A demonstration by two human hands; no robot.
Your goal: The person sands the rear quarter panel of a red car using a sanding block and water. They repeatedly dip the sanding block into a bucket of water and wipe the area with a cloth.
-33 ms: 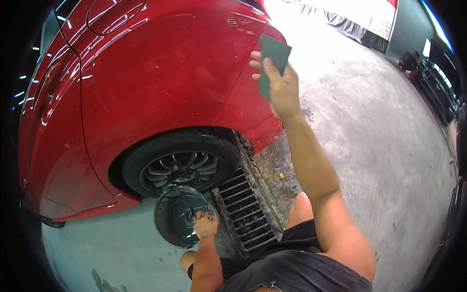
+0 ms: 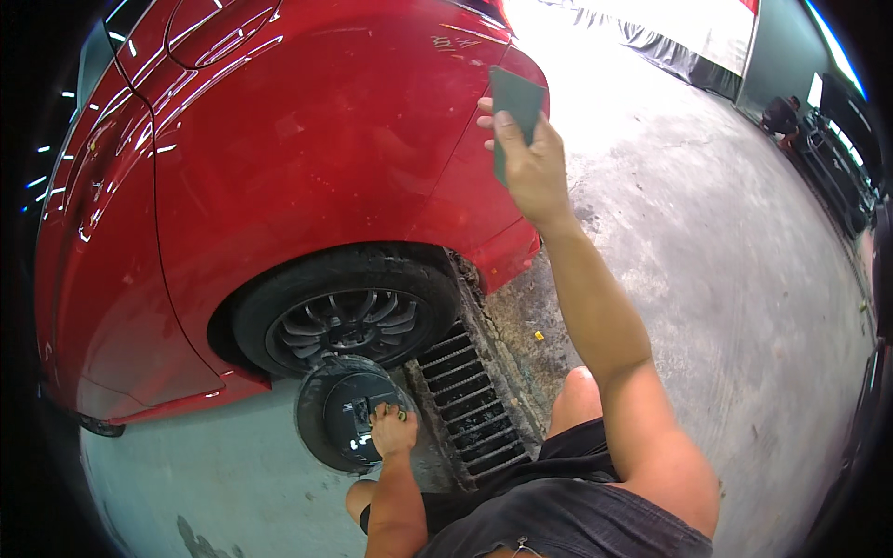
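Note:
Raised beside the red car's rear corner, my right hand (image 2: 535,172) pinches a grey-green sheet of sandpaper (image 2: 517,98), thumb in front and fingers behind. The sheet stands roughly upright in front of the red car body (image 2: 326,158); whether it touches the paint I cannot tell. Low down, my left hand (image 2: 393,432) is over a round dark bucket (image 2: 312,437) holding water. Its fingers are curled around a small dark block with a yellow-green edge (image 2: 402,415), mostly hidden by the hand. A dark rectangular shape (image 2: 362,412) shows in the water just beyond the fingertips.
The car's rear wheel (image 2: 344,312) stands right behind the bucket. A metal floor drain grate (image 2: 470,405) runs between the bucket and my right leg. A small yellow scrap (image 2: 539,336) lies on the concrete floor (image 2: 707,279). Another person (image 2: 781,116) crouches far right by a dark car.
My right hand has shifted slightly left with the sandpaper, which has turned a little. My left hand stays at the bucket, while the reflections on the water have changed.

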